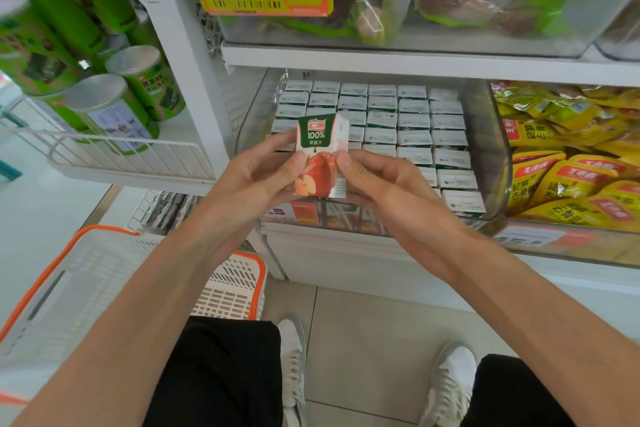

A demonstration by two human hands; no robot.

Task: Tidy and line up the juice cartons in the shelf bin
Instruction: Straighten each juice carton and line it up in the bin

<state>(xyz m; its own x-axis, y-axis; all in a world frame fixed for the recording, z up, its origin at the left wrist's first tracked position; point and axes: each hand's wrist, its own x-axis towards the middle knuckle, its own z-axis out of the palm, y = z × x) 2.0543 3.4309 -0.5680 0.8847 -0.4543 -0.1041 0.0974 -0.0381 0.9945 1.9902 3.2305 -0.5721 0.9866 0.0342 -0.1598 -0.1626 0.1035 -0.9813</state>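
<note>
I hold one juice carton (320,149) upright in front of me, printed face toward me, apple picture at the bottom and the green band on top. My left hand (259,173) pinches its left edge between thumb and fingers, and my right hand (384,187) pinches the right edge the same way, so both hands are closed on this one carton. It hangs in the air just in front of the shelf bin (486,156), not yet set down in it.

Most of the job looks done to me. From 12 o'clock round to 3 o'clock of the carton, the stocked cartons (414,139) stand upright in straight rows and columns, tops level, packed side by side up to the bin's clear right wall. I see no carton lying over or turned askew there.

What is left, as I judge it, is this carton and the spot it belongs to. The near left part of the bin, at about 6 to 9 o'clock of the carton, is hidden behind my hands, so I cannot tell whether there is a gap or more loose cartons there.

Yellow snack packets (568,177) fill the next bin at 3 o'clock, green cans (145,87) sit at 10 o'clock, and a white-and-orange basket (86,274) stands at 7 o'clock.
</note>
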